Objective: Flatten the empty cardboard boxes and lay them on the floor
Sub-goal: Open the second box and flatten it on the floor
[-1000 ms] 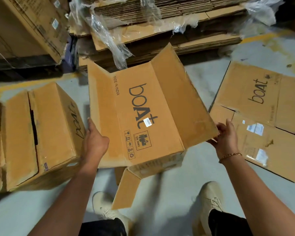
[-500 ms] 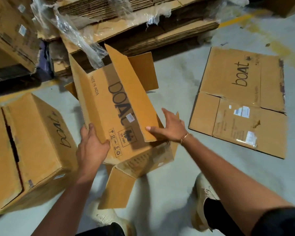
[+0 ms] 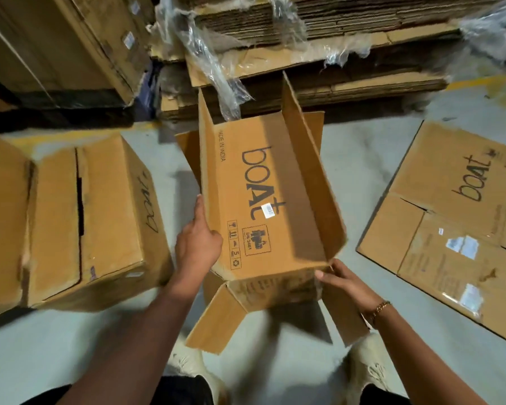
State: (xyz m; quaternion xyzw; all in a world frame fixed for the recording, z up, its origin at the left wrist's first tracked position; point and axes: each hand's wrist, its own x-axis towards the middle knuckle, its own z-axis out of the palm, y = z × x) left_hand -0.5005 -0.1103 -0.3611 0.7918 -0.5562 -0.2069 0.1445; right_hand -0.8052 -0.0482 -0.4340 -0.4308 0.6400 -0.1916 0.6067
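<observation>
The brown corrugated box (image 3: 263,206), flaps open, is held above the smooth grey floor (image 3: 362,159). Its left wall is gripped by the left hand (image 3: 197,247); its near right corner is pinched by the right hand (image 3: 343,283).

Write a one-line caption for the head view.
A person's left hand and right hand hold a half-opened boat carton over the floor, beside an already flattened carton.
</observation>
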